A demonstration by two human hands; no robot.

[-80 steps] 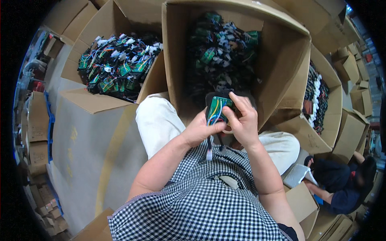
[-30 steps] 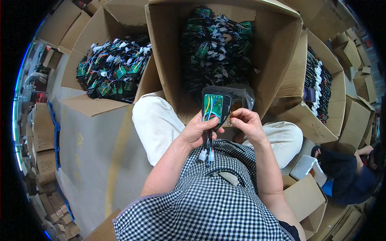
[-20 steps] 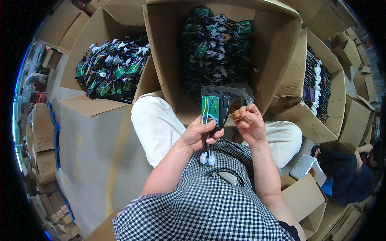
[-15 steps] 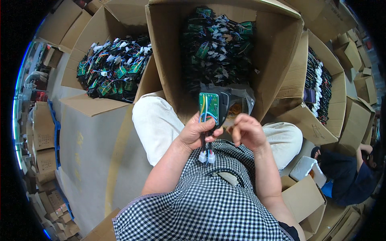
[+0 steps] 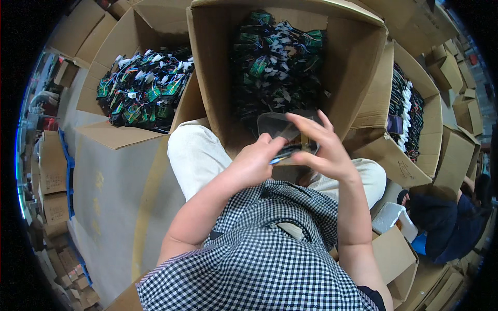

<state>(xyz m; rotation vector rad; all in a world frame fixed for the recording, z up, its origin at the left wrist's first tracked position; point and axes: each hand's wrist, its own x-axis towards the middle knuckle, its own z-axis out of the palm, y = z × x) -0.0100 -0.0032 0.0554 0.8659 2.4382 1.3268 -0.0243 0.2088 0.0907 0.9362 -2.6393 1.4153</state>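
Note:
In front of my lap, my left hand (image 5: 257,158) is closed round a bundle of black wires (image 5: 288,151), with a bit of blue and white wire showing. The circuit board that goes with these wires is mostly hidden by the fingers and blurred. My right hand (image 5: 329,150) is just to the right of the bundle, fingers spread and thumb pointing at its end. Whether a thin band is stretched between those fingers cannot be made out. A clear plastic bag (image 5: 271,123) lies behind both hands, in the near part of the middle carton.
The tall middle carton (image 5: 355,78) holds a heap of wired green boards (image 5: 258,66). A left carton (image 5: 98,96) holds more boards, and a right carton (image 5: 415,168) holds rows of wires with white connectors. At right sits another person (image 5: 446,228) beside a white foam box (image 5: 389,216).
My left hand has turned over, so the green board and hanging white connectors no longer show. My right hand has gone from curled fingers to spread ones, a little higher and closer round the bundle.

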